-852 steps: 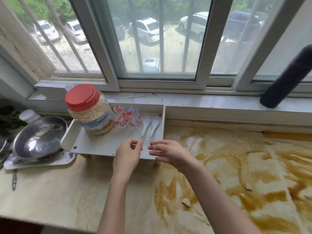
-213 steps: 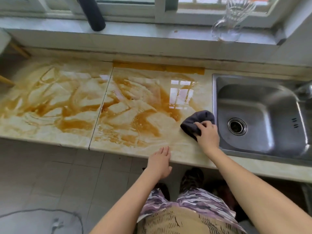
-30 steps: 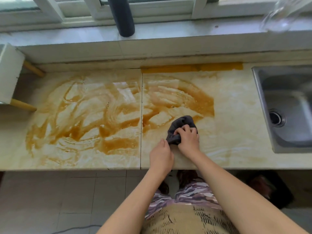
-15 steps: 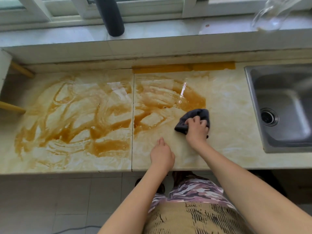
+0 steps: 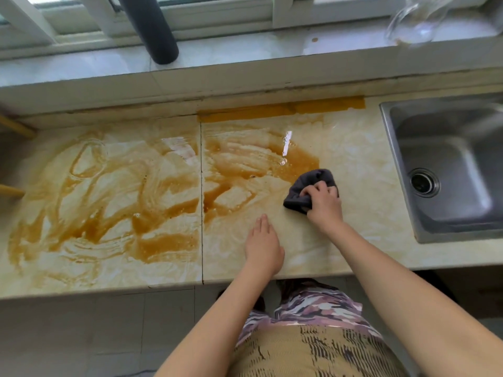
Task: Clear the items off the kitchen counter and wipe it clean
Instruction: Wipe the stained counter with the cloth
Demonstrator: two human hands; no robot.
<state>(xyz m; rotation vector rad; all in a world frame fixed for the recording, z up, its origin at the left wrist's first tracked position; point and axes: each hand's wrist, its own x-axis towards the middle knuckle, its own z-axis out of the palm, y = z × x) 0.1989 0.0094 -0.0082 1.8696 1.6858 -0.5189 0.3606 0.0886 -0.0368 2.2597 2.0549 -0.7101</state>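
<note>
The marble-patterned counter (image 5: pixel 362 170) is smeared with a brown liquid (image 5: pixel 114 202) over its left and middle parts. My right hand (image 5: pixel 322 204) grips a bunched dark grey cloth (image 5: pixel 309 183) and presses it on the counter at the right edge of the brown smear. My left hand (image 5: pixel 262 247) lies flat on the counter near its front edge, fingers straight, just left of the cloth. The strip between the cloth and the sink looks wiped.
A steel sink (image 5: pixel 449 170) is set into the counter at the right. On the window ledge stand a dark cylinder (image 5: pixel 152 25) and a clear glass jug (image 5: pixel 413 23). Two wooden legs (image 5: pixel 13 126) of a shelf show at the far left. Tiled floor lies below.
My right hand has slid the cloth to the right and slightly away from me, across the brown smear. My left hand stays flat near the front edge.
</note>
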